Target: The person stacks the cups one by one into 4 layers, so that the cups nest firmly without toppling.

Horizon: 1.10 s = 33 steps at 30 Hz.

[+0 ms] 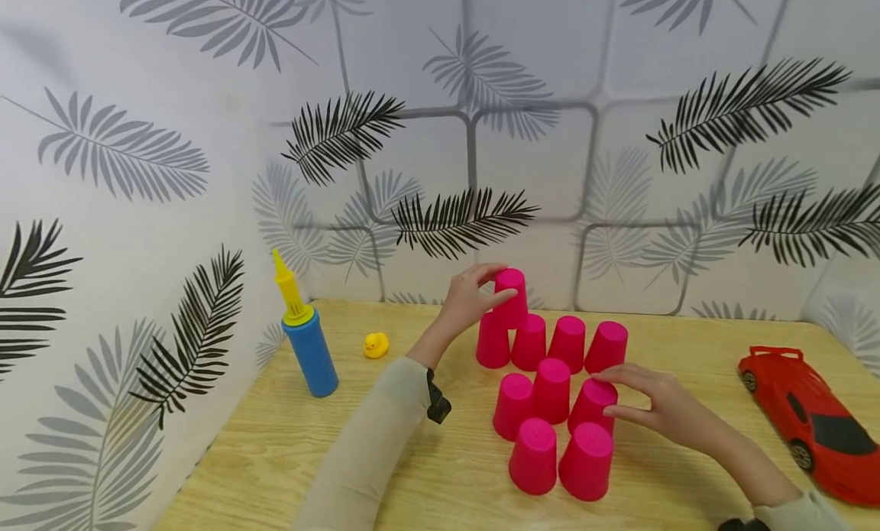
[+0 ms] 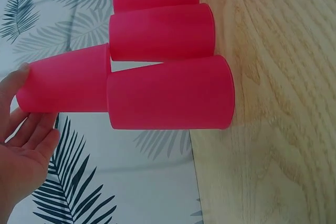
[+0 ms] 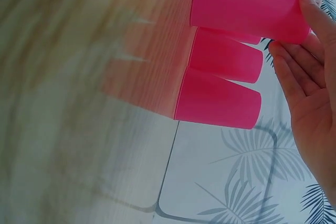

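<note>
My left hand (image 1: 470,298) pinches an upside-down pink cup (image 1: 511,302) between thumb and fingers, near its closed end. That cup sits over the two left cups of the back row; in the left wrist view its rim meets the top of the end cup (image 2: 170,94). To the right, my right hand (image 1: 670,409) has thumb and fingers around the upper part of another upside-down pink cup (image 1: 591,403). In the right wrist view, this cup (image 3: 247,3) stands on the table in front of other cups (image 3: 218,98).
Several more upside-down pink cups (image 1: 532,458) stand close in front of the back row. A blue and yellow hand pump (image 1: 312,355) and a yellow rubber duck (image 1: 375,345) are at left. A red toy car (image 1: 818,424) lies at right. A patterned wall backs the wooden table (image 1: 275,470).
</note>
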Each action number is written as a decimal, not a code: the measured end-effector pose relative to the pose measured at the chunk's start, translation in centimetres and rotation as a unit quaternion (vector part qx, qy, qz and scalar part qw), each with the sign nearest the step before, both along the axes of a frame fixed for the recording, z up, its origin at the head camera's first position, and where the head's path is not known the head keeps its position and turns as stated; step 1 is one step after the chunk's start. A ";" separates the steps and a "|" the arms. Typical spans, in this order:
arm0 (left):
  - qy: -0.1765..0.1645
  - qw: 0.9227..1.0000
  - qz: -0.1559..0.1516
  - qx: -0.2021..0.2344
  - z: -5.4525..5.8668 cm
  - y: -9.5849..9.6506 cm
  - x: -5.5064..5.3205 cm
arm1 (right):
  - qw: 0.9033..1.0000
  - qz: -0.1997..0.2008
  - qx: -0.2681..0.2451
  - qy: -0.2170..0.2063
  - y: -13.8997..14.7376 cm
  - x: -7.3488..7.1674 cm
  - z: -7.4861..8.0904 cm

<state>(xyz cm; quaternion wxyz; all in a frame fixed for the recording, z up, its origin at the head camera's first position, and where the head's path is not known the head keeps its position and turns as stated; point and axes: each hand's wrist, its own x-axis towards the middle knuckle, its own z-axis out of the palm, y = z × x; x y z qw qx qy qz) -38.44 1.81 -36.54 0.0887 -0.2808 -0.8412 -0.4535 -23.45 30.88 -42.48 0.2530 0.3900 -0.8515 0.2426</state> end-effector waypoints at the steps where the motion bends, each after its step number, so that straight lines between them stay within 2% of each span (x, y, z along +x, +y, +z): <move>1: -0.004 1.000 0.002 -0.002 0.0 0.1 -0.1 | 1.000 -0.001 0.000 0.002 0.1 0.0 0.0; 5: -0.015 1.000 0.005 -0.006 -0.1 0.3 -0.3 | 1.000 -0.009 0.005 0.004 0.2 0.1 0.0; 11: -0.014 1.000 0.002 -0.001 -0.4 0.0 -0.3 | 1.000 -0.025 0.009 -0.006 0.2 0.3 0.0; 14: -0.006 1.000 0.017 0.020 -0.6 -0.4 0.1 | 0.999 -0.030 0.008 -0.013 0.3 0.5 0.1; 18: 0.030 0.996 0.031 0.075 -1.0 -1.3 1.1 | 0.999 -0.040 -0.006 -0.016 1.0 0.9 0.2; 21: 0.049 0.993 0.017 0.106 -1.4 -2.1 2.1 | 0.998 -0.059 -0.024 0.004 1.7 1.1 0.4; 23: 0.048 0.992 0.001 0.118 -1.7 -2.6 2.8 | 0.996 -0.075 -0.039 0.020 2.3 1.2 0.7; 29: 0.014 0.994 -0.029 0.106 -3.0 -3.6 4.5 | 0.988 -0.098 -0.103 0.057 3.7 1.1 1.4; 33: -0.017 0.994 -0.059 0.085 -4.1 -4.0 5.6 | 0.978 -0.107 -0.154 0.094 3.8 0.8 1.7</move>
